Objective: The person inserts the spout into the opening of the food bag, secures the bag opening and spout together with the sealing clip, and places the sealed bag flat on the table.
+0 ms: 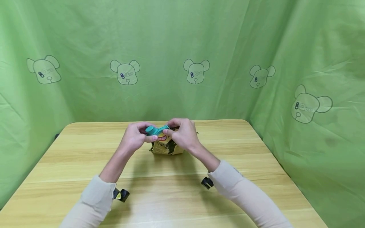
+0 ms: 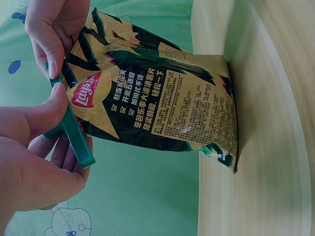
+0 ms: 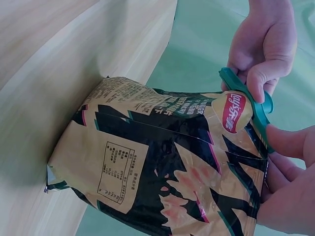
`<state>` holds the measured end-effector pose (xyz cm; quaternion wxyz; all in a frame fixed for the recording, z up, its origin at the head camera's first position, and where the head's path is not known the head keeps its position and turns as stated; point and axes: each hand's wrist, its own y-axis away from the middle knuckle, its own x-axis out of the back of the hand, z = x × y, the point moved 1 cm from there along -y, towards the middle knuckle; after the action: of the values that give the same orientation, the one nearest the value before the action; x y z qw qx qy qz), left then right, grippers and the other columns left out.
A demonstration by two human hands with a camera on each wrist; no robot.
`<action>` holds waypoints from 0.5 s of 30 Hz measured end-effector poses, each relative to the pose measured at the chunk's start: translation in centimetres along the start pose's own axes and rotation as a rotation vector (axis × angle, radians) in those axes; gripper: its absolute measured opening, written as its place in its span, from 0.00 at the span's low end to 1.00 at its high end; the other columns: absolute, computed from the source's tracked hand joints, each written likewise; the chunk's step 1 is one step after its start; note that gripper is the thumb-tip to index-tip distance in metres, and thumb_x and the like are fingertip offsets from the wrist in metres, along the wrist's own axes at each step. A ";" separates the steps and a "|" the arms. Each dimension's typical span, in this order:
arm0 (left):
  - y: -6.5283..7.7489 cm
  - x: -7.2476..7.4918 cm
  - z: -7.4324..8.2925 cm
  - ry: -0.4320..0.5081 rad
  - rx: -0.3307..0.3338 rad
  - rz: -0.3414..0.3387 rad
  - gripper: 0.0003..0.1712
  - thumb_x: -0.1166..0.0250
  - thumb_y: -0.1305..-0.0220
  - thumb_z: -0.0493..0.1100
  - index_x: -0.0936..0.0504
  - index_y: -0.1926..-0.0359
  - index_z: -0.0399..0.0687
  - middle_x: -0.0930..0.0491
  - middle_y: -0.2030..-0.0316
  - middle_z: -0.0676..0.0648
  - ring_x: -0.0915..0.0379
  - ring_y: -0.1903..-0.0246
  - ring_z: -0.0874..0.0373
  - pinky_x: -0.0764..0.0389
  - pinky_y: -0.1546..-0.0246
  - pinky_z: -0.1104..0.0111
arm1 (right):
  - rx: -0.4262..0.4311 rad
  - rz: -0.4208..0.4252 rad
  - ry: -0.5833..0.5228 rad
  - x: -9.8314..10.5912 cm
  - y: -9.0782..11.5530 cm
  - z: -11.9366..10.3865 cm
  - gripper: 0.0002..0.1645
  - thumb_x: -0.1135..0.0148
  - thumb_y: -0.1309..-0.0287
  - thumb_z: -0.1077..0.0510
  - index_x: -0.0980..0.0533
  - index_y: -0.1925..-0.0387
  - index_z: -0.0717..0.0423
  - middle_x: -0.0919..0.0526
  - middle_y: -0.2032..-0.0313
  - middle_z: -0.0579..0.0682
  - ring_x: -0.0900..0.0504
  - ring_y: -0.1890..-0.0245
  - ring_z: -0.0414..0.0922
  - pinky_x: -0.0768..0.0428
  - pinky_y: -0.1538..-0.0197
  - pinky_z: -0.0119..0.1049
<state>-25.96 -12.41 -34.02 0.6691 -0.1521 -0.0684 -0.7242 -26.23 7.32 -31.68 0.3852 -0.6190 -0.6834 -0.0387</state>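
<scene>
On the wooden bench (image 1: 182,177) before a green curtain, a chip bag (image 2: 162,103) is stood upright, its top clamped by a teal clip (image 2: 74,132) pinched by left hand (image 1: 134,137) and right hand (image 1: 183,133); even squeezing seems advisable.

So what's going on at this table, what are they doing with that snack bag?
A person is working with both hands at the top of a bag of chips that stands on a wooden table. A teal sealing clip sits across the bag's top edge. The left hand pinches one end of the clip and the right hand pinches the other end, together with the bag's top. Green cloth with bear prints hangs behind the table.
</scene>
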 end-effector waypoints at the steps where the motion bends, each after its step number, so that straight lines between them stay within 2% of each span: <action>1: 0.0 0.0 0.0 -0.003 -0.001 -0.002 0.19 0.22 0.47 0.33 0.13 0.52 0.42 0.13 0.58 0.42 0.19 0.60 0.54 0.17 0.57 0.67 | 0.002 -0.004 0.000 0.1 0.0 0.0 0.07 0.24 0.46 0.61 0.13 0.64 0.56 0.09 0.66 0.48 0.13 0.67 0.43 0.15 0.62 0.34; 15: 0.2 -0.4 -0.1 -0.065 -0.087 0.034 0.18 0.22 0.46 0.33 0.13 0.53 0.43 0.14 0.58 0.41 0.19 0.63 0.54 0.17 0.60 0.66 | 0.001 -0.008 -0.007 0.1 0.1 0.0 0.06 0.24 0.46 0.62 0.13 0.64 0.57 0.09 0.66 0.48 0.13 0.66 0.43 0.15 0.61 0.35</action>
<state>-25.73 -12.08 -34.31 0.6713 -0.2057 -0.0559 -0.7099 -26.15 7.42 -31.63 0.3830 -0.6164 -0.6869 -0.0378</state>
